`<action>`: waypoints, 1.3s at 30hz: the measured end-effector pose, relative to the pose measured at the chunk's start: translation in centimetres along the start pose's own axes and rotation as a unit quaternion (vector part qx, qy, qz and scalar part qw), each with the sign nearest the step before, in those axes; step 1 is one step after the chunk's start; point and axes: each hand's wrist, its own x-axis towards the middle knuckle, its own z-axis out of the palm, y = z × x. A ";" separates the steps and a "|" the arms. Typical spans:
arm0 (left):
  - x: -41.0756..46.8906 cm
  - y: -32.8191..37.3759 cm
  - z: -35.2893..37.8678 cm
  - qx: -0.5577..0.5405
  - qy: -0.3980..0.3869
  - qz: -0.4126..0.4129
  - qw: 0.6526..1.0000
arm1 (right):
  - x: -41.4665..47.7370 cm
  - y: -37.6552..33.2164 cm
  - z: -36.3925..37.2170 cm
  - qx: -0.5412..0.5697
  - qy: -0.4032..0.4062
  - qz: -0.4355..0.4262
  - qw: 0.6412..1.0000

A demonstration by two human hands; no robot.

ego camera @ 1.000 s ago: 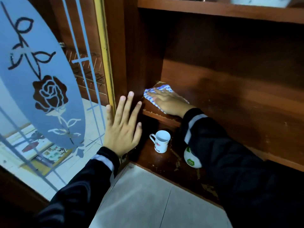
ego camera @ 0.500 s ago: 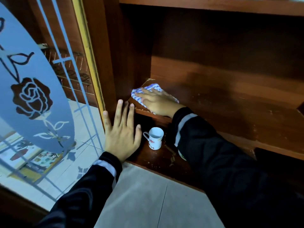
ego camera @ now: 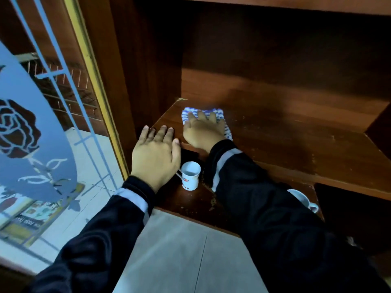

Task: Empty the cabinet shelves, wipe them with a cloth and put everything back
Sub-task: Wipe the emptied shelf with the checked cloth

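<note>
My right hand (ego camera: 202, 131) lies flat on a blue-and-white striped cloth (ego camera: 227, 131), pressing it onto the bare wooden middle shelf (ego camera: 296, 140) near its left end. My left hand (ego camera: 155, 154) rests with straight fingers on the front left corner of that shelf, beside the cabinet's side wall (ego camera: 135, 66). On the bottom shelf (ego camera: 190, 201) below stands a small white mug (ego camera: 190, 175) with a red logo. A second white cup (ego camera: 304, 199) shows partly behind my right sleeve.
The cabinet's glass door (ego camera: 42, 127), with a frosted rose pattern and yellow edge, stands open at the left. Grey floor tiles (ego camera: 184, 256) lie in front of the cabinet. An upper shelf edge (ego camera: 275, 3) runs overhead. A dark recess (ego camera: 378, 127) cuts into the shelf at right.
My right hand has slid the cloth to the right and deeper along the shelf. My left hand has moved up from the cabinet's side onto the shelf's front corner.
</note>
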 end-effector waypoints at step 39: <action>5.0 1.6 -0.7 -0.090 -0.223 0.023 0.970 | 3.7 9.1 -1.5 -0.026 -0.035 0.064 0.997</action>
